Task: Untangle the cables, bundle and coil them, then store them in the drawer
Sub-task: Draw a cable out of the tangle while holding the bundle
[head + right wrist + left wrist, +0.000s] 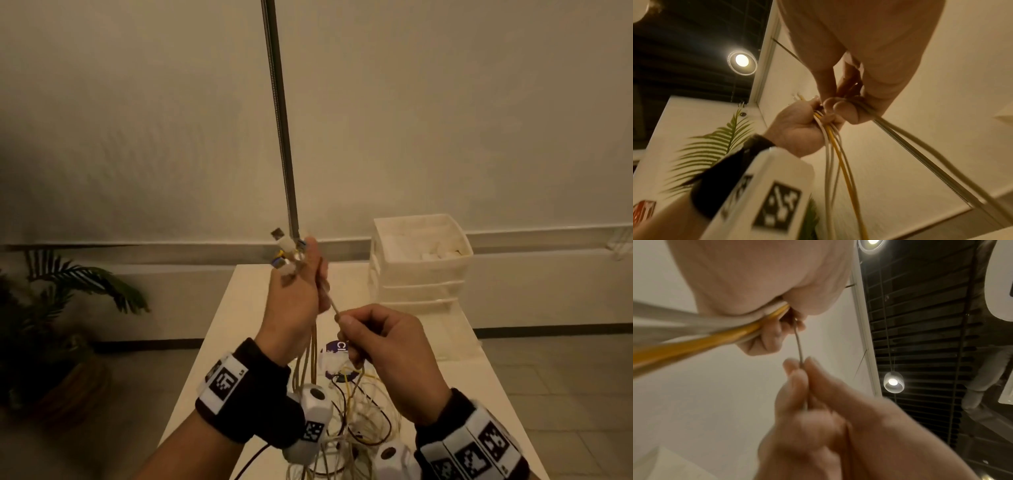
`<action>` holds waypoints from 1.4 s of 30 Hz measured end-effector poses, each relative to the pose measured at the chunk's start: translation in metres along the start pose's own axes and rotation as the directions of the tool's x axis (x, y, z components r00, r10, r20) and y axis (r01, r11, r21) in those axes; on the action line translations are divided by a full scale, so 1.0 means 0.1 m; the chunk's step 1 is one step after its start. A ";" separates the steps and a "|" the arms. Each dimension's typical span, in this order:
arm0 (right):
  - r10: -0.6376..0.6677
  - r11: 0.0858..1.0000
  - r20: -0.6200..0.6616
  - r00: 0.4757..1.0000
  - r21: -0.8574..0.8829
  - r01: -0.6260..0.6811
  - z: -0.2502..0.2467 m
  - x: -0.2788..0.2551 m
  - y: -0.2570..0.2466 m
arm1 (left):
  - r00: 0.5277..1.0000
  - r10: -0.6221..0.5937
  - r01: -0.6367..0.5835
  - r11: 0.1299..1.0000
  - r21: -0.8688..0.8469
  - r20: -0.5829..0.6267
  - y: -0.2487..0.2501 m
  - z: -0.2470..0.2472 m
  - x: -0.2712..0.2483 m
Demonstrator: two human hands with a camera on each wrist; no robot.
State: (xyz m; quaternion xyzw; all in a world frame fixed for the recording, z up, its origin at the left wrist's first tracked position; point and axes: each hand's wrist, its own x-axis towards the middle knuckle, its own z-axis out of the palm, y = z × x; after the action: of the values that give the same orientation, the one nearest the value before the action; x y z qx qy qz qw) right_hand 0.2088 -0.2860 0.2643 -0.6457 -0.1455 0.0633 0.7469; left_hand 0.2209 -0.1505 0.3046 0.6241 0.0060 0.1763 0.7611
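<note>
1. The bunch of thin white and yellow cables (pixel 310 346) hangs from the raised left hand (pixel 294 301), plug ends gathered above the fist, likely so the strands fall straight.
2. The left grip is clenched round that bunch.
3. The right hand (pixel 387 346) pinches one thin pale cable (pixel 330 303) just below, seemingly drawing it free.
4. Loose loops lie tangled on the white desk (pixel 239 308).
5. The white plastic drawer unit (pixel 419 263) stands behind, top open.

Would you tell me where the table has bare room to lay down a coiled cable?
Bare table lies right of the right hand, before the drawer unit, and left of the left hand. The cable tangle crowds the near middle.
</note>
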 end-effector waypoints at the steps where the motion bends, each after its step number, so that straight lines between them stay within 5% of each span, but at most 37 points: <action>1: 0.004 0.999 0.045 0.999 -0.033 -0.002 0.00 -0.02 0.03 | 0.999 0.004 -0.007 0.998 -0.058 -0.039 0.04 -0.05 0.03; 5: 0.078 0.973 0.224 0.971 -0.228 -0.025 -0.08 -0.04 0.20 | 0.995 0.019 -0.040 0.978 -0.205 -0.100 0.28 -0.38 0.17; 10: 0.143 0.924 0.309 0.940 -0.382 -0.015 -0.30 0.06 0.41 | 0.969 0.154 -0.171 0.983 -0.074 -0.195 0.59 -0.84 0.22; 12: 0.149 0.905 0.268 0.952 -0.425 -0.022 -0.32 0.11 0.47 | 0.946 0.301 -0.290 0.951 0.107 -0.116 0.58 -0.89 0.19; 14: 0.131 0.893 0.210 0.969 -0.449 -0.023 -0.27 0.17 0.49 | 0.924 0.372 -0.379 0.860 0.341 0.089 0.46 -0.81 0.13; 16: 0.108 0.895 0.181 0.977 -0.446 -0.017 -0.21 0.21 0.43 | 0.916 0.204 -0.361 0.796 0.487 0.346 0.21 -0.63 0.02; 18: 0.110 0.940 0.187 0.976 -0.337 -0.042 -0.13 0.26 0.33 | 0.851 0.102 -0.464 0.606 0.646 0.516 -0.06 -0.44 -0.11; 25: 0.099 0.995 0.103 0.990 -0.042 -0.095 -0.21 0.32 0.12 | 0.883 -0.039 -0.382 0.517 0.766 0.467 -0.27 -0.37 -0.07; 29: 0.044 0.994 0.115 0.992 -0.102 -0.033 -0.28 0.34 0.10 | 0.925 0.086 -0.341 0.612 0.713 0.369 -0.16 -0.37 0.03; 33: -0.013 0.992 0.144 0.989 -0.121 0.031 -0.23 0.34 0.11 | 0.920 0.076 -0.314 0.730 0.607 0.385 -0.04 -0.34 0.13; 38: -0.031 0.968 0.264 0.964 -0.232 0.094 -0.22 0.31 0.31 | 0.980 -0.013 -0.010 0.993 0.117 0.200 0.27 -0.42 0.17; 42: 0.072 0.936 0.267 0.961 -0.351 0.027 -0.24 0.24 0.71 | 0.989 0.150 -0.150 0.989 0.002 0.014 0.52 -0.75 0.32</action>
State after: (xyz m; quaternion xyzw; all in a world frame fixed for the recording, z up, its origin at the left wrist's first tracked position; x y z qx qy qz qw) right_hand 0.2456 -0.2907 0.1948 -0.7551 -0.2495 0.1341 0.5912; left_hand 0.2203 -0.0621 0.3448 0.6252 -0.0459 0.2285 0.7448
